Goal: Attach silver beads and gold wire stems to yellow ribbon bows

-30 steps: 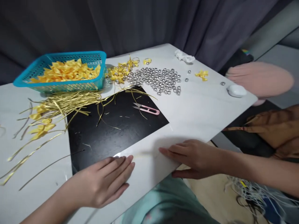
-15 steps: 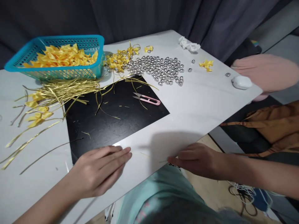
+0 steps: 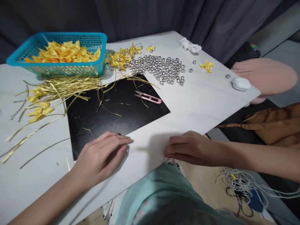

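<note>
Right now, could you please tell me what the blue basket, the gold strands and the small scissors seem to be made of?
Blue basket: probably moulded plastic, lightly glossy; its walls have regular small holes.
Gold strands: perhaps foil or metallic-coated plastic; they gleam, and some curve.
Small scissors: blades look like bare metal, grey; the evenly pink handle could be painted metal or plastic.

My bare left forearm point(image 3: 52, 197) slants from the near left toward the middle, my left hand point(image 3: 99, 156) back-up, its fingers point(image 3: 116, 140) stretched right, the thumb point(image 3: 118, 161) nearer and parted from them. My right forearm point(image 3: 253, 156) runs in almost level from the right; my right hand point(image 3: 189, 147) points left, all 4 fingers bent, their tips partly hidden.
</note>
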`<state>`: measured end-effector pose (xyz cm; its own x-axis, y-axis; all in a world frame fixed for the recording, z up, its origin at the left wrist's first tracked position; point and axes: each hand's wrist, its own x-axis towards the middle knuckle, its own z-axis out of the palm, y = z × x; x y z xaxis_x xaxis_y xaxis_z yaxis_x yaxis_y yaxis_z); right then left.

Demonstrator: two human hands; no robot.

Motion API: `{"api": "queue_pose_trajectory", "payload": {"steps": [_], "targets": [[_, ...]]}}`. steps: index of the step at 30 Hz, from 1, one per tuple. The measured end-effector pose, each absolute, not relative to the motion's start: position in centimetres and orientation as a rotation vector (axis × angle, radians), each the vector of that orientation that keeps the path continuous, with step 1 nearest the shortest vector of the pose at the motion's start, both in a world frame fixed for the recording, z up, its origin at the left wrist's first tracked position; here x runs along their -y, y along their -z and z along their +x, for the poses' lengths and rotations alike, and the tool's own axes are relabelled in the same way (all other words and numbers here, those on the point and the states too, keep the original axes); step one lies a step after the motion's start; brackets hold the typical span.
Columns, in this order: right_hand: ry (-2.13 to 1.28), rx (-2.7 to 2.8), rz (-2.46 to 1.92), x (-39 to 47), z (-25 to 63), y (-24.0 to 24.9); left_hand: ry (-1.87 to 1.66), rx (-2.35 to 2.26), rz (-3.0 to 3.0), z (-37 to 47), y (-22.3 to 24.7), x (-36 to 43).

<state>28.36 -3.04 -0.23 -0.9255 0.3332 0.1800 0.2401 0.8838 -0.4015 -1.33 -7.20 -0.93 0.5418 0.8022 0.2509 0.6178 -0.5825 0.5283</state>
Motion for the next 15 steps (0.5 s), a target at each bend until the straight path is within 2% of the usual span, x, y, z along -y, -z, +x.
{"api": "queue_pose_trajectory", "payload": {"steps": [8, 15], "targets": [[-0.301, 2.7, -0.397, 5.7, 29.6, 2.0, -0.771, -1.103, 2.435, -1.7, 1.4, 7.6], [-0.471, 2.63, -0.365, 5.8, 29.9, 2.7, -0.725, -1.033, 2.349, -1.0, 0.8, 7.7]]}}
